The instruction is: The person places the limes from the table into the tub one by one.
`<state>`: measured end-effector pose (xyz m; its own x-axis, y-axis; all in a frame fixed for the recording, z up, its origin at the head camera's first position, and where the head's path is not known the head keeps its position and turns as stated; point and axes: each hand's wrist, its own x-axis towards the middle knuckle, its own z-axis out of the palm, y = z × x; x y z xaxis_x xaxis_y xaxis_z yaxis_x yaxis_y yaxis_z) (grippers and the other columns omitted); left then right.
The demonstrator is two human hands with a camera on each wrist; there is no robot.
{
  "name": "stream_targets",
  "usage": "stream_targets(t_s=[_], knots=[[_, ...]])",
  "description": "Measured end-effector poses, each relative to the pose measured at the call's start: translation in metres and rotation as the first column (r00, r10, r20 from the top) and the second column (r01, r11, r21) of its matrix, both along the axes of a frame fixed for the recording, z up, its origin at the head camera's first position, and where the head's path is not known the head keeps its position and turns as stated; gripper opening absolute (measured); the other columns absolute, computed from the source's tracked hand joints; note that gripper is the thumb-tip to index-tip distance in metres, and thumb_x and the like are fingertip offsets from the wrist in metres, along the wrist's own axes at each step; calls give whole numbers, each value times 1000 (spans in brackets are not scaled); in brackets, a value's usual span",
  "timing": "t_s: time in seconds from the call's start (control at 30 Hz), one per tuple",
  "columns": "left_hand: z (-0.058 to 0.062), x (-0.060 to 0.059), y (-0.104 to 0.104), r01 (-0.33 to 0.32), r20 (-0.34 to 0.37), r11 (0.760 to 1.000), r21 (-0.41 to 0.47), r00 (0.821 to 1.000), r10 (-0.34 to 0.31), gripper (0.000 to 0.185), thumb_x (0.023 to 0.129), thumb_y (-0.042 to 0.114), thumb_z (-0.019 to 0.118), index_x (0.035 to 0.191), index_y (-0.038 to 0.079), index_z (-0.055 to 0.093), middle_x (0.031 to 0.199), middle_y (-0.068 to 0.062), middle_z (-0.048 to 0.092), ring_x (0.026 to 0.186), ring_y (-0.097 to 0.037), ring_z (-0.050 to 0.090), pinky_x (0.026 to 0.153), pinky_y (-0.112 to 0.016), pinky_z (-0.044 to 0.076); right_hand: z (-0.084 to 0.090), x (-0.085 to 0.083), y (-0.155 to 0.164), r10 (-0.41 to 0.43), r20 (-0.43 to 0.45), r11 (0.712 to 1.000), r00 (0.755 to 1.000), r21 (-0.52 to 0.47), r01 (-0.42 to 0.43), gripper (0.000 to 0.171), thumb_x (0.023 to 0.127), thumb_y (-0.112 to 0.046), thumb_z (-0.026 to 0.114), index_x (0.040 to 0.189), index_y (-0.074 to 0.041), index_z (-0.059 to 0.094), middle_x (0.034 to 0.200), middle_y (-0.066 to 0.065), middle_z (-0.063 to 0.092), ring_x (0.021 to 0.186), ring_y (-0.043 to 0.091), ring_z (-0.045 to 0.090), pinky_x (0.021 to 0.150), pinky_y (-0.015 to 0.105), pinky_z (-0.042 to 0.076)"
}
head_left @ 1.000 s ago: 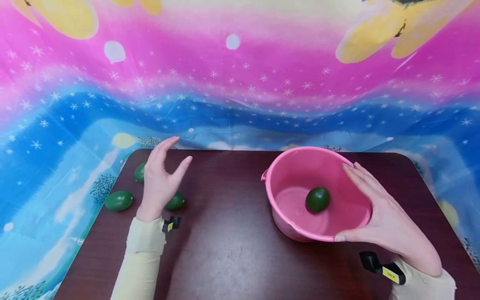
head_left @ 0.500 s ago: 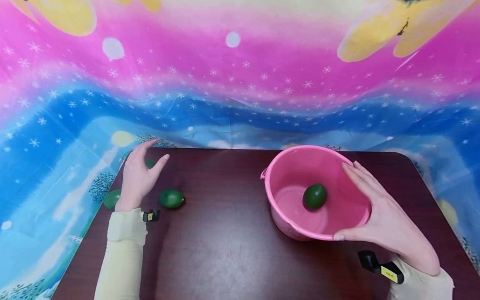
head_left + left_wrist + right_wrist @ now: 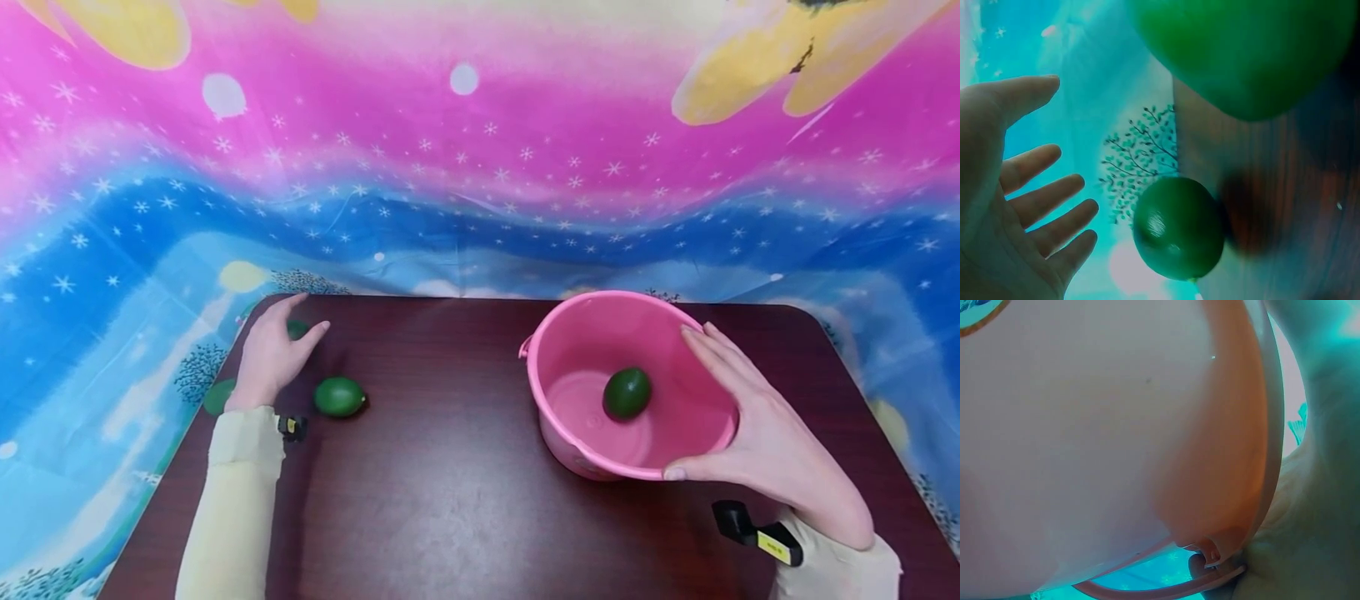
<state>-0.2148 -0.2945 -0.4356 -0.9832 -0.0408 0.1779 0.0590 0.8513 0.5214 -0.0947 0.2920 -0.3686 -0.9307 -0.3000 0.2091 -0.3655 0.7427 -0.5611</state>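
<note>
Four green avocados showed around the pink bucket (image 3: 558,367), though two were half hidden. One avocado (image 3: 627,393) lay inside the bucket on its floor. A second avocado (image 3: 340,397) lay in the open on the dark table (image 3: 450,500), well to the left of the bucket. A third avocado (image 3: 297,328), further left still, peeked out between the thumb and fingers of the left hand (image 3: 272,358); most of it was covered. A fourth avocado (image 3: 217,398), at the table's left edge, was cut off by the left wrist.

The left hand was spread wide with straight fingers (image 3: 1047,212), holding nothing; the left wrist view showed its palm beside one avocado, apart from it. The right hand (image 3: 757,433) gripped the bucket's right side, thumb curled under the near rim and fingers laid along the far wall. The right wrist view was filled by the bucket's wall and rim, too close to read more.

Small yellow labels on the black wrist clips (image 3: 757,533) carried marks too small to read
</note>
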Motion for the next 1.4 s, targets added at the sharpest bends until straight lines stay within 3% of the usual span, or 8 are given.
stream_targets(t_s=[0.17,0.4,0.6,0.73,0.97,1.4], knots=[[-6,-1,-9,-7,54,1000,-20,999,8,75,101,46,61,157,2,37,154,-27,39,139,-49,35,108,-67,29,2,0,0,-11,51,999,999,-31,12,137,51,-38,104,163,-30,25,168,-4,16,152,20,12,85,80,39],[-13,-2,-20,-16,98,999,-36,995,20,77,101,45,62,156,-2,35,154,-30,37,139,-51,34,108,-68,29,2,-2,-1,6,27,999,1000,-32,-5,137,51,-37,104,163,-27,27,167,-1,19,152,14,11,84,79,42],[-18,-3,-27,-12,127,999,-52,992,18,78,100,44,63,154,-4,36,153,-31,37,139,-52,33,108,-69,29,3,-2,-2,0,52,999,999,-36,1,136,52,-38,104,163,-29,26,168,-2,18,152,17,11,85,80,40],[-21,-3,-30,-9,138,998,-64,990,17,78,99,42,65,154,-4,36,153,-32,37,139,-53,33,108,-69,28,3,-2,-3,1,54,999,999,-32,0,136,52,-38,104,163,-30,25,168,-2,17,152,19,11,85,80,39],[-26,-10,-32,-1,153,998,-64,988,10,78,96,38,71,154,-3,38,153,-32,36,139,-52,32,108,-69,28,4,0,-2,-13,62,999,998,-43,15,136,53,-36,104,163,-32,25,168,-5,17,151,11,9,84,78,42],[-26,-16,-40,-26,159,998,-57,987,34,76,91,25,77,152,-3,41,150,-33,39,135,-54,36,105,-70,31,2,0,-2,-1,49,999,999,-51,3,136,53,-35,104,163,-31,25,168,-4,17,151,9,8,83,77,45]])
